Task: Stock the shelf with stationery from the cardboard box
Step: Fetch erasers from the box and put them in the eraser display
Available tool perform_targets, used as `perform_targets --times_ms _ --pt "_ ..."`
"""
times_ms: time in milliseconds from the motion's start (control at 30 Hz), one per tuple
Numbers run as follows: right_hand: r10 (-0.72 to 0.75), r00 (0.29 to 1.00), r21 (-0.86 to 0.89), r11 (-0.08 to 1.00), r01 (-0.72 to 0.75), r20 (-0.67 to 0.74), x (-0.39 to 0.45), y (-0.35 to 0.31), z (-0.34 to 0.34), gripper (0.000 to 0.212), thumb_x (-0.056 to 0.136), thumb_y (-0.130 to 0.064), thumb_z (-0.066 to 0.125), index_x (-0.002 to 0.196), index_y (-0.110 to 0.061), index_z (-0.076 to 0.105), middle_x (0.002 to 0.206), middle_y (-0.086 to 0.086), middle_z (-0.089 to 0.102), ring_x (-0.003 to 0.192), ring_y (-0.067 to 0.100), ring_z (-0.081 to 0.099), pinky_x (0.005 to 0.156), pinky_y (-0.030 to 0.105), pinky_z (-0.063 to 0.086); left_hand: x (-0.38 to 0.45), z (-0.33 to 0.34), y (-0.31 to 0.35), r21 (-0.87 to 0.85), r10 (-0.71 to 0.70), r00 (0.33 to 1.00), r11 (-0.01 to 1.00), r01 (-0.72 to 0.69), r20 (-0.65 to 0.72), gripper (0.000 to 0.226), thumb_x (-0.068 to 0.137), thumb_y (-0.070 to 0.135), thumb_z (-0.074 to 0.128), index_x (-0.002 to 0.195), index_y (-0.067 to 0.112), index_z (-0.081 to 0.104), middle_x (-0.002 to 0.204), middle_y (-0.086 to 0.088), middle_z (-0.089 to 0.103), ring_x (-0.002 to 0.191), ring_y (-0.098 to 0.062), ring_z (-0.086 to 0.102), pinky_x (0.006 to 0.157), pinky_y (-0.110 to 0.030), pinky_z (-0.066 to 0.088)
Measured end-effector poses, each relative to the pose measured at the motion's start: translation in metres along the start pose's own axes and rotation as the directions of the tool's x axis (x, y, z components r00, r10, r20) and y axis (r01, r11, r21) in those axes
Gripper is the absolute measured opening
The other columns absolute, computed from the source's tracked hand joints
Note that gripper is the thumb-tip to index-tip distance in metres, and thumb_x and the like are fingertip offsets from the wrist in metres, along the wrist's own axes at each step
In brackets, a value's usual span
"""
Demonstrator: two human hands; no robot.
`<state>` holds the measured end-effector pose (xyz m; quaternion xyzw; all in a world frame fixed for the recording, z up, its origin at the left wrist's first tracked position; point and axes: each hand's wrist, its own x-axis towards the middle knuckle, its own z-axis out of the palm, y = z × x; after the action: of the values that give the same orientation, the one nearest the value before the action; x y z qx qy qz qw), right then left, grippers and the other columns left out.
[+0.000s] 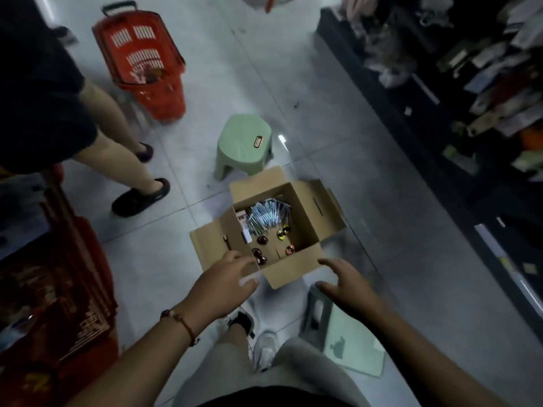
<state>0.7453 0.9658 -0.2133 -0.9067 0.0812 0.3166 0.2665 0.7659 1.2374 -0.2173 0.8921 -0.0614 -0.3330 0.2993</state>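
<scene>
Cardboard box [305, 227] on the tiled floor [367, 186], flaps open. Inside: fanned stack of bluish packets [269, 215], several small round items [283, 235]. Left hand [226, 277] over the near-left flap, fingers loosely spread, holding nothing. Right hand [348, 284] just beside the near corner, fingers wide, empty. Green stool [245, 146] behind the box. Shelf [440, 92] to the right; red basket [144, 64] far left.

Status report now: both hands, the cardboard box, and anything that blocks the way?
Left hand open, at box's near corner. Right hand open, empty, beside it. Cardboard box open on floor, stationery inside. Green stool just behind the box.
</scene>
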Motion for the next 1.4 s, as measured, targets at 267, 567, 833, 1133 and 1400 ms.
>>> perform_targets --times_ms 267,567,833,1133,1400 --pt "0.184 0.978 0.079 0.978 -0.192 0.100 0.147 0.035 0.046 0.051 0.092 -0.028 0.062 0.141 -0.024 0.048 0.140 0.004 0.050 0.119 0.018 0.052 0.095 0.031 0.045 0.171 0.030 -0.043 0.133 -0.059 0.982 0.991 0.035 0.178 0.050 0.095 0.040 0.055 0.142 0.028 0.043 0.137 -0.004 0.044 0.118 -0.025 0.053 0.091 -0.034 0.047" --pt "0.203 0.959 0.045 0.975 -0.216 0.200 0.404 0.173 0.177 0.051 0.091 -0.027 0.060 0.141 -0.023 0.047 0.136 0.005 0.052 0.119 0.023 0.053 0.095 0.036 0.046 0.414 0.210 -0.142 0.129 -0.115 0.978 0.987 0.094 0.173 0.042 0.094 0.036 0.051 0.134 0.024 0.049 0.131 -0.003 0.048 0.106 -0.024 0.057 0.084 -0.035 0.051" --pt "0.032 0.988 -0.066 0.998 -0.022 0.148 0.612 0.280 0.295 0.058 0.097 -0.028 0.055 0.150 -0.025 0.032 0.140 0.007 0.046 0.120 0.025 0.053 0.097 0.041 0.048 0.596 0.390 -0.223 0.188 -0.099 0.995 0.977 0.103 -0.032 0.052 0.095 0.031 0.056 0.143 0.024 0.039 0.133 -0.009 0.045 0.115 -0.028 0.050 0.083 -0.038 0.047" --pt "0.251 0.965 0.254 0.931 -0.261 0.072 0.659 0.310 0.344 0.023 0.093 -0.027 0.065 0.110 -0.024 0.050 0.090 -0.009 0.056 0.074 0.004 0.051 0.066 0.024 0.039 0.634 0.457 -0.245 0.061 -0.100 0.983 0.992 0.110 -0.156 0.046 0.085 0.004 0.061 0.125 0.019 0.042 0.120 -0.012 0.049 0.100 -0.029 0.055 0.073 -0.032 0.045" --pt "0.457 0.834 0.746 0.428 -0.511 0.309 0.595 0.267 0.295 0.014 0.085 -0.016 0.074 0.090 -0.011 0.061 0.080 0.007 0.064 0.067 0.014 0.061 0.061 0.027 0.053 0.549 0.372 -0.212 -0.837 -0.567 0.778 0.260 0.482 0.272 0.032 0.087 0.005 0.061 0.117 0.014 0.052 0.090 -0.003 0.059 0.062 -0.014 0.058 0.046 -0.021 0.047"
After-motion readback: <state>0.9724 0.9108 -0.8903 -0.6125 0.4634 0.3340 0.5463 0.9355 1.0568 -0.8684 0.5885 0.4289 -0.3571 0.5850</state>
